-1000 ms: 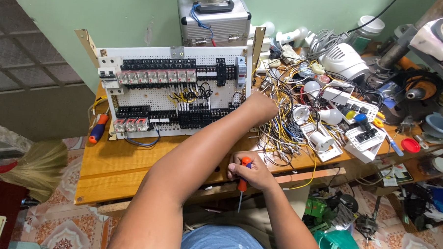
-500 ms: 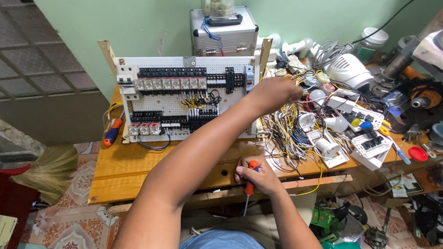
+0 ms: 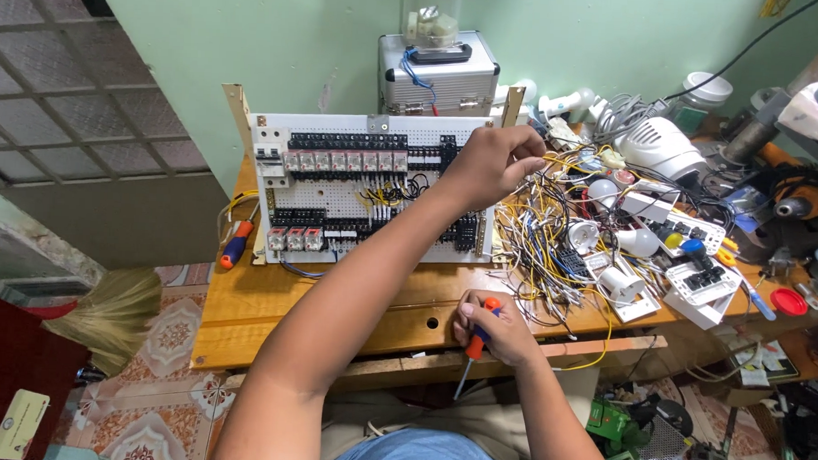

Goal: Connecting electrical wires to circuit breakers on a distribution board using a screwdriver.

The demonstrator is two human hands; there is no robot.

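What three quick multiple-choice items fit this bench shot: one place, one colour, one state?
1. Where is the left hand?
A. at the right end of the white wiring panel
B. on the floor
C. on the silver case

2. What colour is the handle of the screwdriver in the right hand?
A. green
B. orange
C. white

3. How is the panel standing?
A. flat on the floor
B. hanging from the wall
C. propped upright on the wooden table

Answers: 1 A, the fingers pinch at that edge, beside the tangle of wires. 2 B, orange shows above the fist. 3 C, its face stands up from the table.
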